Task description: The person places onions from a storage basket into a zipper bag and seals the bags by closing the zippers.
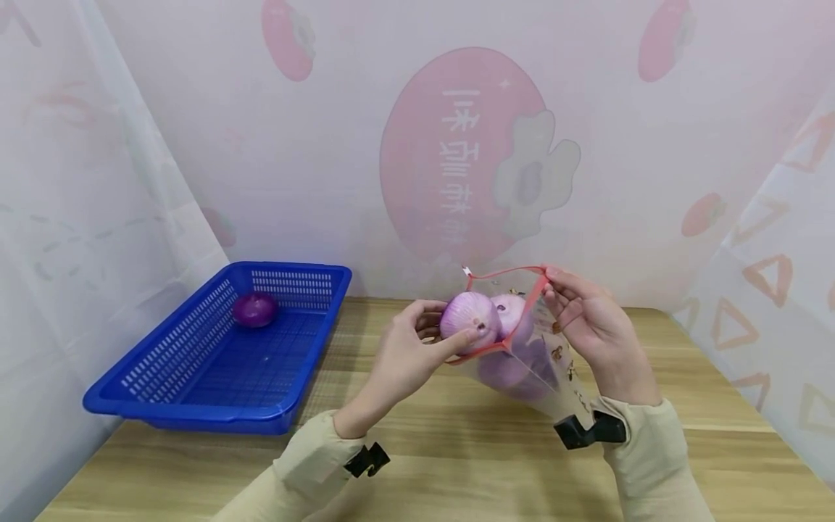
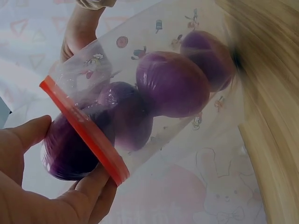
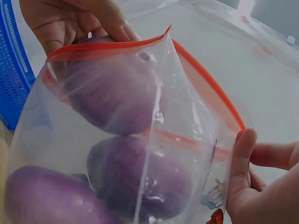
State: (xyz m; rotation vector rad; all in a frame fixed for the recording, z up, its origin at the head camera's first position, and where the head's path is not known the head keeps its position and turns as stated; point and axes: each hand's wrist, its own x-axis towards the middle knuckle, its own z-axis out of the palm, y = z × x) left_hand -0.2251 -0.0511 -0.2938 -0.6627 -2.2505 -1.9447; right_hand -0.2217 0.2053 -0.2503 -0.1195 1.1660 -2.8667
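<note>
My left hand point(image 1: 406, 349) grips a purple onion point(image 1: 464, 317) at the mouth of a clear zip bag point(image 2: 154, 154) with a red rim. In the left wrist view that onion sits partly inside the opening, thumb and fingers around it. The bag's upper edge is pinched between the thumb and fingers of my right hand point(image 1: 596, 330), which keeps the mouth spread. More purple onions point(image 2: 173, 84) lie in the bag below, seen through its printed plastic; the bag's low end hangs close over the wooden table point(image 1: 443, 457).
To the left, a blue plastic basket point(image 1: 241, 384) with slotted walls stands on the table, with one purple onion point(image 1: 254, 309) near its far left side. Behind the table hangs a pale printed curtain point(image 1: 352, 145), and further curtains close off both sides.
</note>
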